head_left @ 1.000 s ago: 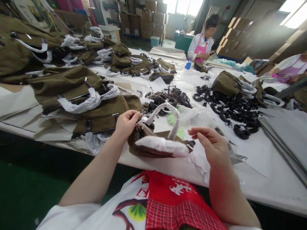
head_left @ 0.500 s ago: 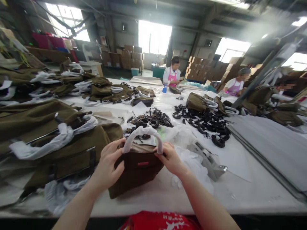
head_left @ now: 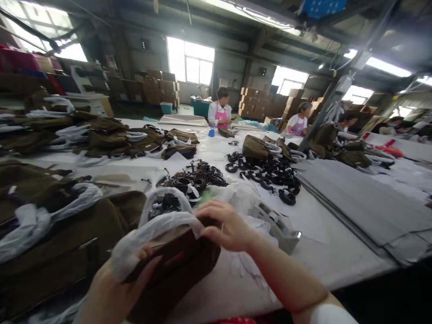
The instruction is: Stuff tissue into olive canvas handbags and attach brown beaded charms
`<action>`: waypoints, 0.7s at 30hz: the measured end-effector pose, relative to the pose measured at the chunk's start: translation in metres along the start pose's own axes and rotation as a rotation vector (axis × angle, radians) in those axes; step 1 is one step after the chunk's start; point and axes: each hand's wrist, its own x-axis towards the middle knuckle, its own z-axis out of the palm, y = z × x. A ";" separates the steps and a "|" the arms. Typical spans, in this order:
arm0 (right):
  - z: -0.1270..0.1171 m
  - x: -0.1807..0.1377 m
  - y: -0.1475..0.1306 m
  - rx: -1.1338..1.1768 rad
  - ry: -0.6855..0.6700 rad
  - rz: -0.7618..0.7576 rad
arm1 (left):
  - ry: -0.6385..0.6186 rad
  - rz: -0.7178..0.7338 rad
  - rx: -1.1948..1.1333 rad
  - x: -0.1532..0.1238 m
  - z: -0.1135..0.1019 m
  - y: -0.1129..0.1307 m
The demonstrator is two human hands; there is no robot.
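Note:
A dark brown handbag (head_left: 182, 274) stands tilted on the table before me. Both its handles (head_left: 165, 221) are wrapped in white film and rise above the top opening. My left hand (head_left: 118, 279) grips the near left top edge, thumb outside and fingers reaching over the rim. At the far right top corner, my right hand (head_left: 226, 222) is closed around the rim beside the handle's end; some of its fingertips are hidden by the bag. A small reddish label shows on the front, partly blurred.
Olive bags (head_left: 67, 234) lie piled on the left. Beyond my hands are a heap of dark chains and straps (head_left: 199, 175), coiled black straps (head_left: 270, 173), and a grey tape dispenser (head_left: 275, 225). Grey sheets (head_left: 357, 198) lie right. A co-worker in a pink apron (head_left: 221, 112) is across the table.
The handbag has swung and tilted, moving closer to me and to the left. My left hand has come down and nearer; my right hand has shifted left and over the corner. The view has turned right.

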 end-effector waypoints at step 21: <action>0.065 0.092 0.233 -0.557 -0.429 0.697 | -0.004 -0.326 0.126 -0.010 0.021 -0.011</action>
